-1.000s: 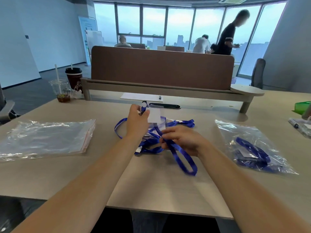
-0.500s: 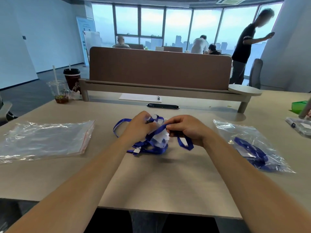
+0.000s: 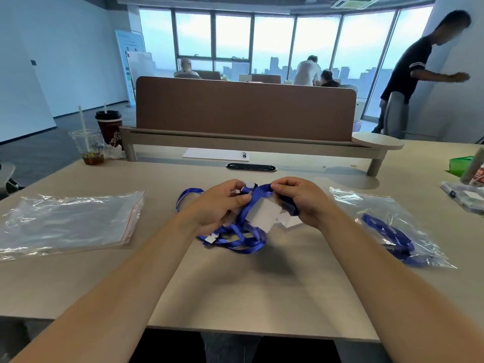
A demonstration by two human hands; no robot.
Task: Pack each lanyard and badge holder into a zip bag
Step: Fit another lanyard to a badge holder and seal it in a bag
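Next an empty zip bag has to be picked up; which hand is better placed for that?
Left, probably. The empty zip bags lie nearer the left hand; the right hand, also gripping the lanyard, would have to cross over.

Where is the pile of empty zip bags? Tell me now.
In the head view, the pile of empty zip bags lies flat on the table at the person's left, left of the left hand and nearer than the clear cup.

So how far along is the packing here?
Done: one zip bag on the right holds a blue lanyard. In hand: left hand and right hand grip a tangle of lanyards and badge holders. Left: bagging that tangle; empty zip bags lie on the left.
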